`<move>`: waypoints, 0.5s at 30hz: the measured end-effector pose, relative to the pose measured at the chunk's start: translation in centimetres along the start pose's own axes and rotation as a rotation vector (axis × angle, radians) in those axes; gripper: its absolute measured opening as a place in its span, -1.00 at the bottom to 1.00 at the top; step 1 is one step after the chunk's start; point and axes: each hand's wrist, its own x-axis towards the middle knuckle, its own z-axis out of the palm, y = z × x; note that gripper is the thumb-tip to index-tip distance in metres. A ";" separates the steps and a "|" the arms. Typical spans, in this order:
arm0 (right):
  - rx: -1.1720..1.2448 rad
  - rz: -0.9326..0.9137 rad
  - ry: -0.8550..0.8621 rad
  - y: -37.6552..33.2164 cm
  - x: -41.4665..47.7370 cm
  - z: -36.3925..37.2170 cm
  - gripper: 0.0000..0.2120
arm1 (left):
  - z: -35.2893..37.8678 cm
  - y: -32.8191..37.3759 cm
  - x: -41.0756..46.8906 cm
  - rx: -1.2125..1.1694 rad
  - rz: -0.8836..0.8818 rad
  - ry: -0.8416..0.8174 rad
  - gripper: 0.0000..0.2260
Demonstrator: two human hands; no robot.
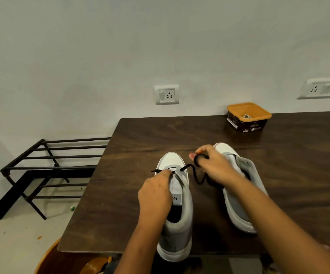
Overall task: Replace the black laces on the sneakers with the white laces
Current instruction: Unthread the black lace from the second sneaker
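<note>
Sneakers stand side by side on the dark wooden table (160, 135), toes pointing away from you. The left sneaker (187, 196) is at the near edge of the table, and its heel reaches a little over that edge. The right sneaker (237, 206) is just beside it, partly hidden under your right forearm.

Your left hand (156, 194) lies on the tongue of the left sneaker. Its grip is curled over the tongue, with the fingertips at the lowest eyelets. One short end of the black lace (196, 177) comes out from under these fingertips; I cannot tell if they pinch it too.

The black lace passes only through the lowest eyelets of the left sneaker. From there it runs loosely between the two sneakers up to your right hand (213, 165). This hand is raised over the toe of the right sneaker, and its grip is pinching the lace, which is wound around the fingers.

At the far edge of the table stands an orange box (248, 126). Something pale lies inside, too small to tell.
</note>
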 end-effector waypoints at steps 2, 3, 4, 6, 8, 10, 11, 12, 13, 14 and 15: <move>-0.242 0.029 -0.089 1.7 0.1 1.8 -0.71 | 0.0 0.0 0.0 -0.003 0.013 -0.007 -0.68; -0.338 0.055 -0.124 2.1 0.1 2.6 -0.66 | 0.1 0.0 0.0 -0.005 0.020 -0.013 -0.68; -0.415 0.071 -0.152 2.4 0.1 3.2 -0.64 | 0.1 0.1 0.0 -0.008 0.025 -0.015 -0.68; -0.415 0.071 -0.171 2.5 0.2 3.9 -0.69 | 0.1 0.1 0.0 -0.013 0.025 -0.007 -0.68; -0.327 0.018 -0.126 2.6 0.2 4.2 -0.77 | 0.2 0.1 0.1 -0.011 0.016 0.008 -0.70; -0.195 -0.028 -0.058 2.5 0.2 4.2 -0.77 | 0.1 0.1 0.0 -0.020 0.005 0.025 -0.70; -0.094 -0.037 -0.037 2.4 0.1 4.1 -0.76 | 0.0 0.1 -0.1 -0.025 0.001 0.034 -0.70; 0.004 -0.038 -0.021 2.3 -0.1 4.1 -0.74 | -0.1 0.2 -0.1 -0.024 -0.003 0.043 -0.68; 0.089 -0.037 -0.004 2.1 -0.3 4.1 -0.74 | -0.1 0.2 -0.2 -0.014 -0.010 0.049 -0.65; 0.167 -0.033 0.017 1.8 -0.6 4.1 -0.73 | -0.2 0.2 -0.2 0.001 -0.015 0.054 -0.62; 0.248 -0.026 0.034 1.6 -0.8 4.1 -0.72 | -0.2 0.2 -0.1 0.016 -0.021 0.053 -0.60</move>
